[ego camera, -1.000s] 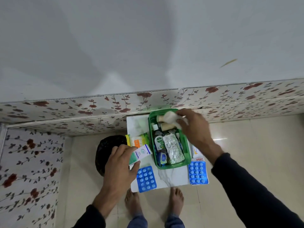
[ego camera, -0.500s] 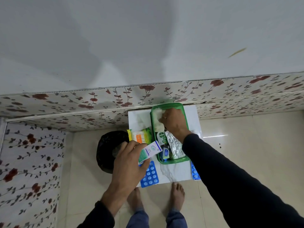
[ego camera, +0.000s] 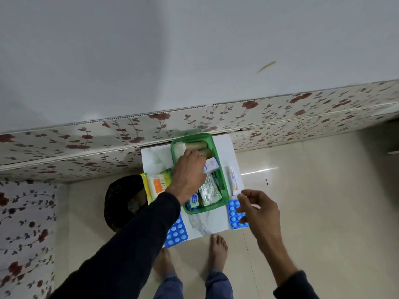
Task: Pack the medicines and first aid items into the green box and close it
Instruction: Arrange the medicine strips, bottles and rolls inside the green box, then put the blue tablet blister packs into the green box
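The open green box [ego camera: 223,186] stands on a small white table [ego camera: 218,225]. Inside lie bandage rolls [ego camera: 197,146], a silver foil pack [ego camera: 209,192] and small bottles. My left hand [ego camera: 189,175] reaches over the box and is shut on a small white medicine carton [ego camera: 212,165], holding it inside the box. My right hand [ego camera: 258,209] hovers open above a blue tablet strip [ego camera: 234,214] at the table's right edge. A white tube [ego camera: 232,180] lies right of the box. A second blue tablet strip [ego camera: 176,233] and a cotton swab pack [ego camera: 157,184] lie left of it.
A black bin [ego camera: 123,201] stands on the floor left of the table. A floral-patterned wall panel [ego camera: 108,139] runs behind the table. My bare feet [ego camera: 218,249] are on beige floor tiles just in front of it.
My left hand carried the white carton from the table's left side into the box. My right hand left the bandage in the box and drew back to the right blue strip.
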